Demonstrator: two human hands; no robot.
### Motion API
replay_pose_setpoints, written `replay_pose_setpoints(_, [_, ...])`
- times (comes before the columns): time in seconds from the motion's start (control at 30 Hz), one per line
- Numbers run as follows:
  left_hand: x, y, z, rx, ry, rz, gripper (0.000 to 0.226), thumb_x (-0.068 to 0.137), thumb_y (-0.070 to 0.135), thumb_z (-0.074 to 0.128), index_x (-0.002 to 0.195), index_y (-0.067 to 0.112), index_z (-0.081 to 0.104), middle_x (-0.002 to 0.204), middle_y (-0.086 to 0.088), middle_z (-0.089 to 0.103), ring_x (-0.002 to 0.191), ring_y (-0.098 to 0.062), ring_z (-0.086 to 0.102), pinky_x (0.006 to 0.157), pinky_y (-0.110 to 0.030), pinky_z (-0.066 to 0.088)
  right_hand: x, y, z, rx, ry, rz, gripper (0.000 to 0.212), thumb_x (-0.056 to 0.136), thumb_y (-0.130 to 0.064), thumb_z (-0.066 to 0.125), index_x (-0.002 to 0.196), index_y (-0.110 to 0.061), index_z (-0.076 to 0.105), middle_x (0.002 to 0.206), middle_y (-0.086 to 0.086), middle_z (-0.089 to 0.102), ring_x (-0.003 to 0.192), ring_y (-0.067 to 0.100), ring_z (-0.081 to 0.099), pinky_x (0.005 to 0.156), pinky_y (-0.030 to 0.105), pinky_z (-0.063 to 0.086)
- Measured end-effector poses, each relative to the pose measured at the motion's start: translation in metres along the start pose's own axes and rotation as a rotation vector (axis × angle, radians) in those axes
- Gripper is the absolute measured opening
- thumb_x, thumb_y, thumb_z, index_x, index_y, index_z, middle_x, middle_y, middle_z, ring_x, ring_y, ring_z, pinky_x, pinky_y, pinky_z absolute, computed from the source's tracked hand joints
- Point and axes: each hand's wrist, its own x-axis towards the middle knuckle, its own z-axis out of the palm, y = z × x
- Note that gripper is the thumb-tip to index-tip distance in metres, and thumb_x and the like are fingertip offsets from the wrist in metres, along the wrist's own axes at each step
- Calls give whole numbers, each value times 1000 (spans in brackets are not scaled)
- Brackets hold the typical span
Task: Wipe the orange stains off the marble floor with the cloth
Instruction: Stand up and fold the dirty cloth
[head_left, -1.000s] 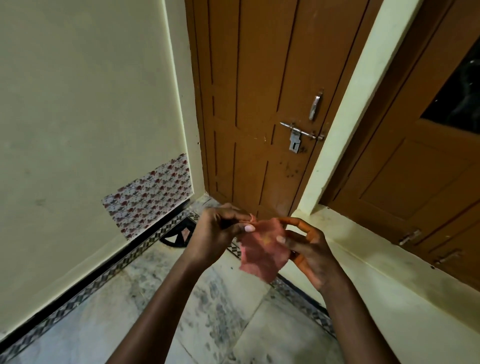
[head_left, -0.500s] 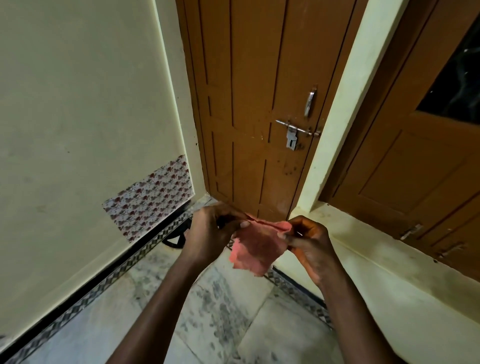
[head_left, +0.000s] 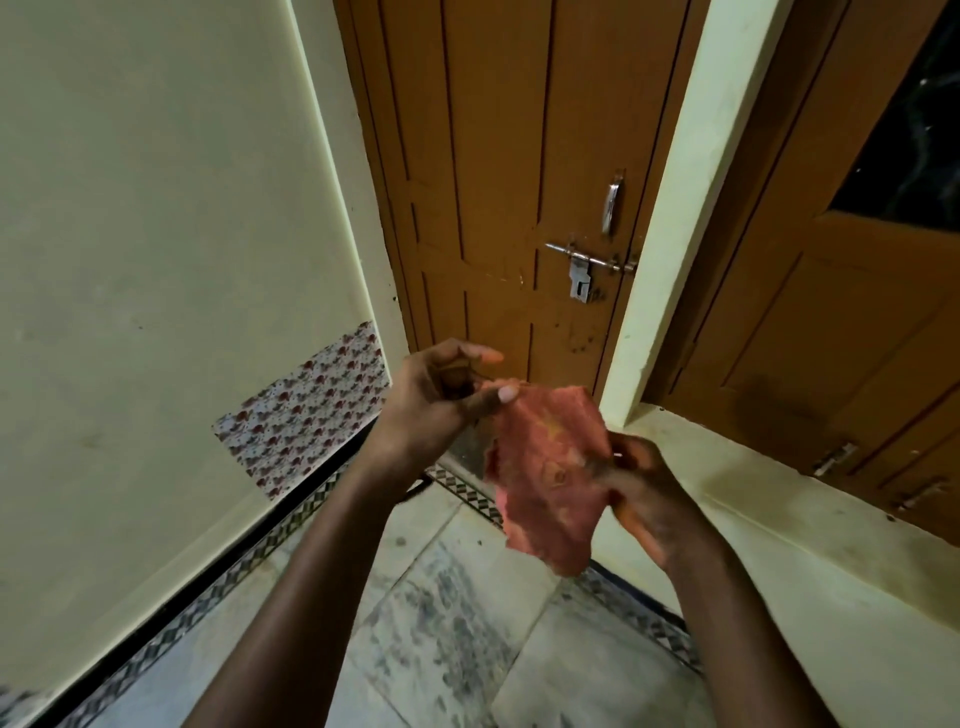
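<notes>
A pink-red cloth (head_left: 545, 478) with yellowish marks hangs in the air between both hands, above the floor. My left hand (head_left: 441, 400) pinches its upper left corner between thumb and fingers. My right hand (head_left: 639, 483) grips its right edge; its fingers are blurred. The grey-veined marble floor (head_left: 447, 639) lies below, and I see no orange stain on the part in view.
A brown wooden door (head_left: 493, 182) with a metal latch (head_left: 587, 265) stands ahead, with a second brown door (head_left: 841, 322) at right behind a cream pillar (head_left: 670, 218). A cream wall with a patterned patch (head_left: 306, 410) is at left. A patterned border strip (head_left: 218, 592) runs along the wall.
The cloth has been spread wider and now hangs lower on the right. My right hand has dropped and moved right; my left hand has risen slightly.
</notes>
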Motion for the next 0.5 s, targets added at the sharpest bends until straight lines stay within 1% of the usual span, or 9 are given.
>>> replay_pose_setpoints(0.07, [6, -21, 3, 3, 0, -110, 40, 83, 21, 84, 120, 14, 70, 97, -7, 80, 89, -17, 78, 69, -26, 59, -4, 16, 1, 36, 2, 27, 45, 77, -3, 80, 121, -8, 74, 115, 13, 80, 113, 35, 74, 87, 37, 63])
replay_pose_setpoints(0.1, [6, -38, 5, -39, 22, -161, 38, 84, 24, 84, 119, 14, 71, 98, -7, 80, 90, -20, 77, 70, -31, 61, -5, 23, 1, 70, 5, 39, 49, 77, 1, 78, 124, -6, 71, 118, 14, 79, 113, 33, 74, 90, 40, 63])
replay_pose_setpoints(0.17, [1, -72, 14, -231, 58, -274, 38, 93, 34, 75, 121, 9, 69, 102, -10, 77, 88, -22, 73, 68, -31, 58, -7, 32, 4, 106, 39, 33, 48, 74, 1, 79, 121, -7, 72, 117, 15, 79, 111, 31, 75, 89, 41, 63])
replay_pose_setpoints(0.2, [-4, -85, 20, -322, 65, -354, 46, 98, 44, 66, 124, 7, 67, 104, -14, 75, 89, -24, 72, 68, -31, 57, -7, 33, 6, 105, 51, 29, 45, 73, 1, 80, 116, -8, 75, 115, 15, 79, 109, 32, 76, 87, 40, 64])
replay_pose_setpoints(0.27, [-18, -107, 35, -427, 57, -525, 69, 102, 66, 41, 125, 7, 66, 105, -19, 77, 92, -28, 73, 75, -36, 54, -6, 36, 4, 106, 68, 29, 35, 73, 1, 80, 106, -10, 79, 109, 15, 80, 103, 29, 77, 80, 37, 64])
replay_pose_setpoints(0.3, [-25, -115, 43, -477, 45, -592, 76, 102, 72, 33, 126, 8, 67, 104, -19, 79, 94, -30, 74, 79, -40, 53, -5, 37, 1, 108, 66, 26, 35, 74, 1, 79, 107, -11, 78, 109, 14, 80, 101, 28, 78, 78, 37, 64])
replay_pose_setpoints(0.33, [-31, -122, 51, -535, 35, -626, 80, 101, 74, 30, 127, 9, 68, 105, -20, 79, 98, -32, 75, 86, -44, 54, -5, 35, 0, 112, 69, 39, 38, 75, 0, 79, 111, -10, 77, 111, 13, 80, 103, 27, 78, 78, 37, 63])
replay_pose_setpoints(0.4, [-42, -128, 62, -618, 17, -593, 76, 101, 72, 34, 128, 9, 67, 108, -22, 78, 104, -34, 75, 96, -48, 54, -5, 31, -4, 109, 74, 58, 50, 76, -4, 80, 125, -9, 72, 119, 12, 78, 111, 26, 76, 84, 40, 62])
replay_pose_setpoints(0.5, [-49, -132, 69, -631, -21, -473, 58, 101, 55, 55, 131, 7, 67, 115, -22, 72, 107, -34, 70, 95, -45, 56, -1, 27, -10, 94, 84, 76, 60, 77, -6, 80, 135, -9, 66, 127, 11, 76, 118, 27, 73, 90, 42, 63])
